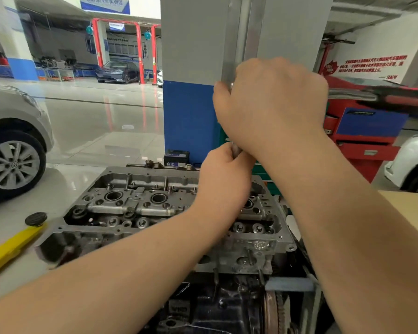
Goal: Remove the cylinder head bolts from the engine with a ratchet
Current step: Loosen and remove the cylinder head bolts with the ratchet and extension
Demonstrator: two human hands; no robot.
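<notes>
Grey cast-metal cylinder head [140, 213] sits low and central before me. My right hand [270, 104] wraps the steel ratchet's top [231, 86]; my left hand [223, 174] grips its shaft [234, 149]. I'd keep it vertical, seated squarely, turning steadily; bolts hidden.

I see only slivers of the ratchet [235, 148] between my hands; its head and socket are hidden. My left hand [223, 174] covers the cylinder head [130, 203] there. The right-edge tool [401, 97] is blurred.
</notes>
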